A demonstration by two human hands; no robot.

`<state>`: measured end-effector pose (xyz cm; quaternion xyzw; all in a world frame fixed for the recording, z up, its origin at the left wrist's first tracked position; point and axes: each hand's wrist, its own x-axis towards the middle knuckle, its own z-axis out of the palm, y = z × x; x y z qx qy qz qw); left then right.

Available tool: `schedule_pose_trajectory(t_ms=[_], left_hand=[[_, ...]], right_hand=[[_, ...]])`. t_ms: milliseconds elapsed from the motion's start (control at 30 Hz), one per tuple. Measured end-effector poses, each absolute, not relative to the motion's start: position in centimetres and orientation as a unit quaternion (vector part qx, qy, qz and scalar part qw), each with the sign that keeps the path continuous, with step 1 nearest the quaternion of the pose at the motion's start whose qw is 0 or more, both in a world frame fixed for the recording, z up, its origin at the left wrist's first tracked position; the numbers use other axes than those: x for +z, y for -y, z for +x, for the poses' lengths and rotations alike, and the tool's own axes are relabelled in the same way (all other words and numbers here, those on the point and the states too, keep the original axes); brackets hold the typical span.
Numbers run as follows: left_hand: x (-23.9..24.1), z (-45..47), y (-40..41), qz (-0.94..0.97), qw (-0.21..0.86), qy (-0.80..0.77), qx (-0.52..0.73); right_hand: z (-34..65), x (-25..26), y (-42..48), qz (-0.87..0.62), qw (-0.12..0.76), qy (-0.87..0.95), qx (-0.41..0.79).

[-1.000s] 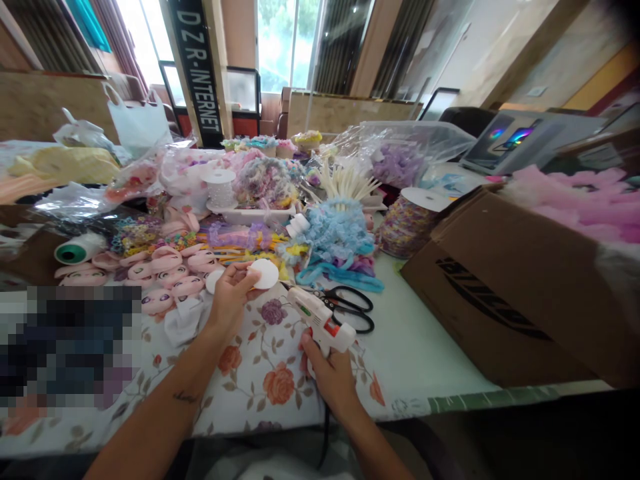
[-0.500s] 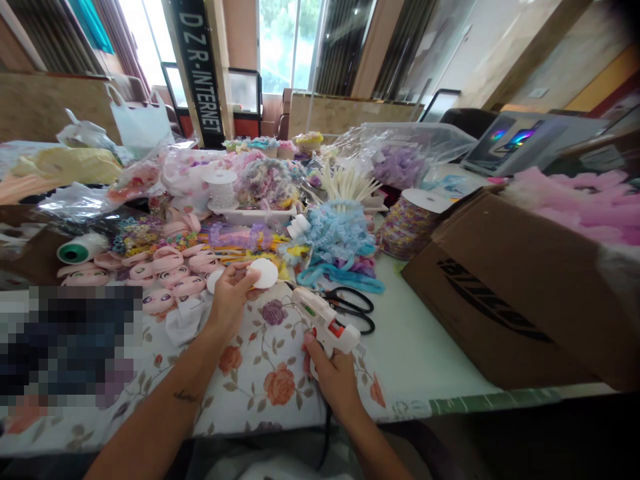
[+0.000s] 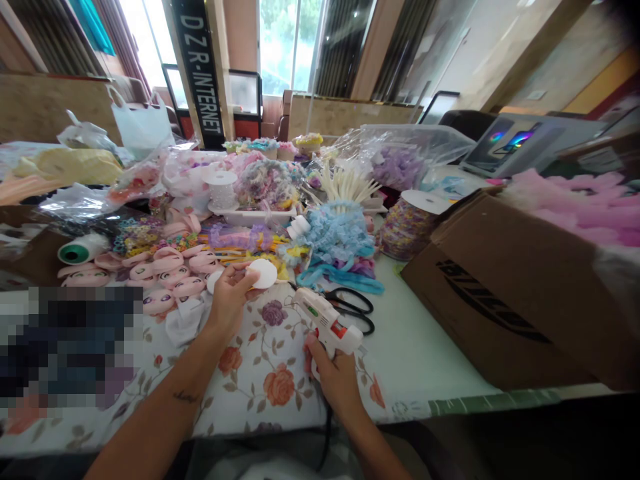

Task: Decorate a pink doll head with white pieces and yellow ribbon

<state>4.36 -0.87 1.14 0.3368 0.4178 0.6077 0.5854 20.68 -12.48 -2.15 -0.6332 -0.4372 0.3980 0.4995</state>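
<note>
Between the thumb and fingers of my left hand is a flat white disc, held up above the flowered cloth. My right hand is wrapped around the handle of a white glue gun with red parts; its nozzle points up and left, a short way right of the disc. Black-handled scissors lie just behind the gun, their blades partly hidden. Several pink doll heads lie left of my left hand, beside a crumpled white cloth.
A large cardboard box holding pink tulle stands on the right. Behind my hands are blue lace, a spool of colourful trim, a white spool and plastic bags. A green-centred thread cone lies left.
The glue gun in my right hand has shifted very slightly right and away from the disc. My left hand and the disc have stayed nearly in place.
</note>
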Motion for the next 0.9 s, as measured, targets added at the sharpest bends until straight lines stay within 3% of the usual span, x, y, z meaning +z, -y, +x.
schedule_pose_trajectory(t_ms=[467,633,767,900], left_hand=[[1.4,4.3,0.8,0.298,0.621,-0.380,0.617],[1.6,4.2,0.9,0.292,0.633,-0.369,0.614],[1.6,4.3,1.0,0.298,0.635,-0.377,0.605],[1.5,4.4,1.1,0.296,0.633,-0.385,0.603]], right_hand=[[21.5,-2.1,12.3,-0.615,0.518,0.396,0.444],[28.1,-0.4,11.8,-0.695,0.543,0.381,0.275],[35.9,0.3,10.5,-0.819,0.403,0.396,0.099],[40.5,-0.5,8.4,-0.839,0.354,0.410,0.058]])
